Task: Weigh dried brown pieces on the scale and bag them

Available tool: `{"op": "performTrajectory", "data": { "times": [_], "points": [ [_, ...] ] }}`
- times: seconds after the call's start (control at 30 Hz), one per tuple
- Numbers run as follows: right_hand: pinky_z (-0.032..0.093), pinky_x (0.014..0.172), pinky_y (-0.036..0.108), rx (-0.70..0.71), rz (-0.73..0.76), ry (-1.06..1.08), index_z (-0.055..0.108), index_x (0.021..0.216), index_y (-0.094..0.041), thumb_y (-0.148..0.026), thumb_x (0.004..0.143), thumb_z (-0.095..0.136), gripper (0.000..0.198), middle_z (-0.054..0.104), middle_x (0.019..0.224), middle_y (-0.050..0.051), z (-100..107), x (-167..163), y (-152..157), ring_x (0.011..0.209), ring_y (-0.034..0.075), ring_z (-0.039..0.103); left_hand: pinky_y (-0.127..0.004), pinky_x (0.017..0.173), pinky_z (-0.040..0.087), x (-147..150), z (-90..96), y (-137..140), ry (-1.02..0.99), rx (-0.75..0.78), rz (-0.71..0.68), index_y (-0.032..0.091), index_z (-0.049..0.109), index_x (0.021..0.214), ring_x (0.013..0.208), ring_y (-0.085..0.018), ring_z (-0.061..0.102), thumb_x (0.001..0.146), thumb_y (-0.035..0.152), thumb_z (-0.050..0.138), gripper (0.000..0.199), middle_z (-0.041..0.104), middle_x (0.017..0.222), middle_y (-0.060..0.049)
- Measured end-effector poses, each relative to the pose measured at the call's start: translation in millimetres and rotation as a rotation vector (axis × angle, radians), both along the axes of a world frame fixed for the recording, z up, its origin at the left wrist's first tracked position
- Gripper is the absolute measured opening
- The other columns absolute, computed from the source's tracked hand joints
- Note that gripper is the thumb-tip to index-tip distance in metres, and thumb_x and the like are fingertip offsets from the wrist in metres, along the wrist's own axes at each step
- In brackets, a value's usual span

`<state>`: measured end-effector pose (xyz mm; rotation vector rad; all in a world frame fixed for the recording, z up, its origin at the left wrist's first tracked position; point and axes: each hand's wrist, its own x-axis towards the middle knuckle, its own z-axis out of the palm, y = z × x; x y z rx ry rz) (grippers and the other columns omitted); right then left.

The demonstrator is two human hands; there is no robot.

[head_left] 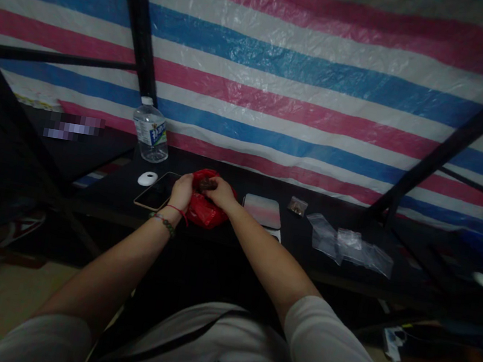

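A red plastic bag (208, 212) stands with its mouth open on the black table in front of me. My left hand (181, 191) is closed on the bag's left rim. From the right, my right hand (222, 194) reaches into the mouth, its fingers bent together against dark brown contents (205, 185). Those contents are too dim to name, and the fingertips are partly hidden. Just right of the bag lies a flat silver device like a small scale (262, 211). Beyond it is a little clear bag with brown bits inside (297, 206).
Several flat clear plastic bags (350, 248) lie to the right. Left of my hands are a phone (156, 192), a white rounded object (148, 178) and a clear plastic bottle (151, 135). Black metal posts (138, 24) frame the table before a striped plastic sheet (285, 78).
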<state>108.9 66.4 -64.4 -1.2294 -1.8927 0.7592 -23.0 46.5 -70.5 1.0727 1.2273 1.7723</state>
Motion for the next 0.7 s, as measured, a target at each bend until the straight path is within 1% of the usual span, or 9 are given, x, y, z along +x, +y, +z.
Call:
{"op": "performTrajectory", "data": {
  "times": [0.1, 0.2, 0.33, 0.43, 0.57, 0.63, 0.7],
  "points": [
    [0.047, 0.084, 0.028, 0.047, 0.028, -0.021, 0.062, 0.102, -0.018, -0.014, 0.063, 0.069, 0.04, 0.067, 0.097, 0.002, 1.2, 3.6, -0.6, 0.088, 0.015, 0.062, -0.033, 0.078, 0.047, 2.1, 4.8, -4.7, -0.011, -0.024, 0.014, 0.012, 0.062, 0.082, 0.079, -0.019, 0.06, 0.077, 0.036, 0.05, 0.028, 0.066, 0.085, -0.007],
    [0.047, 0.083, 0.028, 0.063, 0.051, -0.05, 0.063, 0.1, -0.019, -0.012, 0.062, 0.069, 0.038, 0.067, 0.096, 0.001, 3.2, 6.3, -1.7, 0.087, 0.015, 0.063, -0.032, 0.078, 0.046, 4.5, 8.9, -8.5, 0.035, -0.021, 0.0, 0.013, 0.062, 0.08, 0.079, -0.019, 0.059, 0.078, 0.035, 0.048, 0.026, 0.066, 0.084, -0.007],
    [0.048, 0.082, 0.028, 0.053, 0.073, -0.079, 0.065, 0.095, -0.02, -0.012, 0.063, 0.068, 0.033, 0.068, 0.093, 0.001, 6.8, 8.6, -4.5, 0.086, 0.016, 0.064, -0.031, 0.079, 0.046, 6.4, 11.0, -11.0, 0.12, -0.006, -0.003, 0.012, 0.063, 0.078, 0.08, -0.019, 0.058, 0.08, 0.033, 0.045, 0.028, 0.066, 0.084, -0.008],
    [0.048, 0.08, 0.028, 0.022, 0.101, -0.044, 0.065, 0.094, -0.019, -0.01, 0.063, 0.066, 0.033, 0.069, 0.092, 0.001, 6.3, 6.8, -6.7, 0.083, 0.015, 0.064, -0.031, 0.079, 0.046, 6.5, 10.4, -10.6, 0.127, -0.004, -0.023, 0.012, 0.064, 0.08, 0.08, -0.018, 0.058, 0.08, 0.033, 0.046, 0.028, 0.067, 0.085, -0.008],
    [0.049, 0.079, 0.025, -0.032, 0.172, 0.052, 0.065, 0.098, -0.017, -0.01, 0.065, 0.065, 0.035, 0.069, 0.094, 0.002, 2.8, 3.6, -8.1, 0.083, 0.013, 0.064, -0.032, 0.079, 0.046, 6.0, 8.7, -8.9, 0.086, -0.012, -0.025, 0.013, 0.065, 0.08, 0.08, -0.019, 0.059, 0.08, 0.034, 0.048, 0.027, 0.068, 0.086, -0.008],
    [0.048, 0.081, 0.025, -0.019, 0.151, 0.033, 0.064, 0.1, -0.017, -0.013, 0.065, 0.067, 0.036, 0.069, 0.096, 0.002, 4.4, 6.0, -8.2, 0.085, 0.014, 0.064, -0.033, 0.08, 0.047, 5.5, 7.7, -8.1, 0.043, -0.016, -0.019, 0.013, 0.065, 0.081, 0.081, -0.019, 0.06, 0.079, 0.035, 0.05, 0.027, 0.068, 0.086, -0.008],
    [0.047, 0.082, 0.026, 0.024, 0.093, -0.037, 0.065, 0.103, -0.018, -0.018, 0.065, 0.068, 0.038, 0.069, 0.098, 0.002, 9.4, 11.8, -8.4, 0.087, 0.015, 0.064, -0.033, 0.08, 0.048, 5.0, 6.1, -7.3, -0.024, -0.016, -0.033, 0.013, 0.065, 0.084, 0.084, -0.02, 0.061, 0.078, 0.037, 0.052, 0.029, 0.069, 0.086, -0.008]
  ]
}}
